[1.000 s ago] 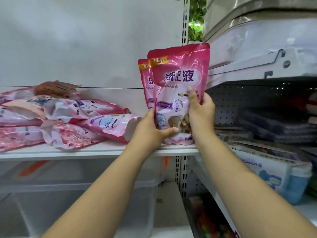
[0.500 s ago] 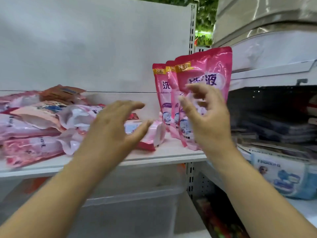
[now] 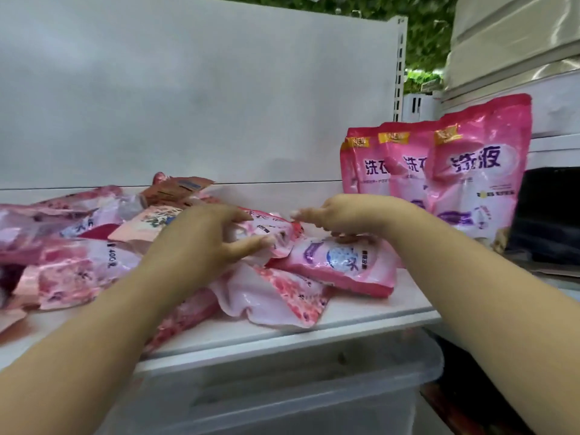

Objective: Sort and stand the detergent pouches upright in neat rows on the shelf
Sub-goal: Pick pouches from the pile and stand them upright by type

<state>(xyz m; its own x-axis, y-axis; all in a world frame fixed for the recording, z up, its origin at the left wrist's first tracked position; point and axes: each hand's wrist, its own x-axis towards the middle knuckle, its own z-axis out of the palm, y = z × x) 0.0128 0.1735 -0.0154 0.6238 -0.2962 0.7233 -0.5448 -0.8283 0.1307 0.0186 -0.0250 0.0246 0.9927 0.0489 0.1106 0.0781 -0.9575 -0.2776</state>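
Three pink detergent pouches (image 3: 477, 171) stand upright in a row at the right end of the white shelf (image 3: 361, 312). To their left, several pouches lie flat in a loose heap (image 3: 72, 265). My left hand (image 3: 204, 243) reaches into the heap; its spread fingers and thumb touch the end of a pale pink pouch (image 3: 273, 230). My right hand (image 3: 342, 215) hovers with relaxed fingers pointing left, just above a flat pink pouch (image 3: 342, 262), and holds nothing. Another pale pouch (image 3: 276, 296) lies at the shelf's front edge.
A white back panel (image 3: 201, 98) closes the shelf behind. A clear plastic bin (image 3: 282, 387) sits under the shelf. A slotted upright (image 3: 398, 67) and a neighbouring shelf with dark goods (image 3: 546, 215) stand to the right.
Both hands let go of the front upright pouch, which stays standing, and moved left and down to the heap. My view shifted left and closer.
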